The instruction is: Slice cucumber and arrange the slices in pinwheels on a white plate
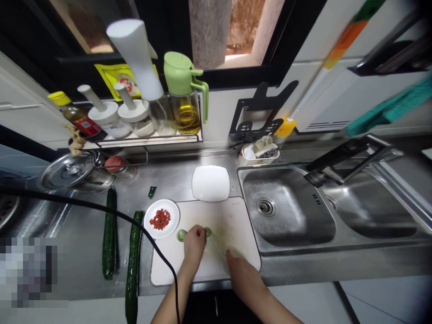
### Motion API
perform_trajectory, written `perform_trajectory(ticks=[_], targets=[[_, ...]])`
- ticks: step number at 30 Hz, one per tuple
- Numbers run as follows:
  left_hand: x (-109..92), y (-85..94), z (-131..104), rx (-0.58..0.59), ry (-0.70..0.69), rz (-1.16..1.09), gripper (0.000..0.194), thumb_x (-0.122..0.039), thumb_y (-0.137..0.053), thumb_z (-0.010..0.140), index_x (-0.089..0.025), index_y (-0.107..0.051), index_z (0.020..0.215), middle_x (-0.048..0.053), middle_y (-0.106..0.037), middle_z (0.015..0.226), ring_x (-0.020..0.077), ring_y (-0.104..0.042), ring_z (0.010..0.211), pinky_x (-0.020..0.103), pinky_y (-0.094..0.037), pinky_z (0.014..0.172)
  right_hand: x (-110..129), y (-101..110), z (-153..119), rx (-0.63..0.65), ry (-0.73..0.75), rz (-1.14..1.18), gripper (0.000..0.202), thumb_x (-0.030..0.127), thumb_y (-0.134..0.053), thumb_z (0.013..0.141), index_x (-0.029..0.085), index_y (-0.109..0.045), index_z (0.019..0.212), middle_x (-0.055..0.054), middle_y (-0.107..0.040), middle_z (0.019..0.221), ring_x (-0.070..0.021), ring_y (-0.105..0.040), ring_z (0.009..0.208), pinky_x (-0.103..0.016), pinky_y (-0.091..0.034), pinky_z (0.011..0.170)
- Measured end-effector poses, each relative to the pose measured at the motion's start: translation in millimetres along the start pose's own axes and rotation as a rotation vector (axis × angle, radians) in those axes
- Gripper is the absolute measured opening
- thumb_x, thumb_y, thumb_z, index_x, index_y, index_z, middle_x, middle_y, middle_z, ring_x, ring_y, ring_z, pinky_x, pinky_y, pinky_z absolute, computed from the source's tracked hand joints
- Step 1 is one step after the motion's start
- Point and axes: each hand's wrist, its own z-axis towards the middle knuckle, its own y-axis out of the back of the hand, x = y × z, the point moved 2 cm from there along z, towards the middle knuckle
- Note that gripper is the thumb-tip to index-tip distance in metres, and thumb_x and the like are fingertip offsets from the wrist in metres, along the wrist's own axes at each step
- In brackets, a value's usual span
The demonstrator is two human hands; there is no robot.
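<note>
My left hand [194, 245] rests on the cutting board [236, 216] with its fingers curled closed on a cucumber piece [207, 231], whose green edge shows at the fingertips. On the other side of that hand a round, pale green cut face of cucumber [181, 235] is visible; whether both belong to one piece is hidden by the hand. A knife [218, 244] is gripped in my right hand [245, 275], its thin blade slanting toward the cucumber by the left fingertips. The handle is covered by the right hand.
A white plate of chopped red bits [161, 219] sits at the board's left corner. Two whole cucumbers [110, 234] [134, 265] lie further left. Behind the board is a white rectangular dish [211, 183]. A black cable [148, 236] crosses the view. The sink [290, 211] is at right.
</note>
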Motion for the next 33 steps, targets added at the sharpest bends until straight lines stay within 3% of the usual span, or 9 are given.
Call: perform_trajectory(ticks=[13,17,25,29,33], targets=[[-3.1,2.9,-4.0,0.020,0.016,-0.053,0.024,-0.031,-0.050,0.080,-0.016,-0.068,0.073,0.004,-0.068,0.067,0.0158,-0.059,0.061,0.025,-0.038,0.062,-31.1,-30.8,-23.0,-0.022,-0.033,0.134,0.059,-0.008,-0.028,0.075,0.012,-0.051,0.126,-0.012,-0.071,0.089,-0.0206,-0.068,0.087,-0.024,-0.046,0.069],[4.4,18.4,-9.2,-0.054,0.001,-0.101,0.028,-0.040,-0.052,0.079,-0.018,-0.070,0.080,0.005,-0.070,0.071,0.0176,-0.062,0.067,0.025,-0.042,0.064,-35.0,-35.9,-22.0,-0.026,-0.036,0.169,0.052,-0.002,-0.031,0.080,0.014,-0.052,0.124,-0.011,-0.071,0.089,-0.0203,-0.067,0.084,-0.024,-0.044,0.068],[47.5,66.4,-14.3,-0.209,0.136,-0.085,0.028,-0.044,-0.053,0.076,-0.019,-0.067,0.077,0.004,-0.071,0.072,0.0199,-0.064,0.069,0.028,-0.046,0.067,-42.3,-46.4,-18.6,-0.078,-0.005,0.125,0.062,-0.004,-0.025,0.081,0.016,-0.044,0.136,-0.012,-0.069,0.103,-0.0190,-0.065,0.094,-0.024,-0.045,0.075],[55.5,71.8,-16.2,-0.223,0.120,-0.131,0.029,-0.044,-0.051,0.076,-0.019,-0.065,0.075,0.004,-0.071,0.072,0.0200,-0.064,0.067,0.028,-0.047,0.064,-40.6,-43.0,-20.0,-0.096,0.006,0.118,0.063,-0.003,-0.025,0.081,0.017,-0.042,0.138,-0.016,-0.060,0.123,-0.0193,-0.063,0.101,-0.027,-0.045,0.083],[54.8,71.0,-17.4,-0.231,0.123,-0.137,0.029,-0.044,-0.051,0.075,-0.019,-0.065,0.076,0.004,-0.071,0.072,0.0200,-0.064,0.066,0.028,-0.047,0.063,-40.1,-37.1,-23.3,-0.090,0.025,0.181,0.057,0.004,-0.028,0.085,0.015,-0.039,0.140,-0.018,-0.055,0.127,-0.0203,-0.060,0.108,-0.028,-0.044,0.089]])
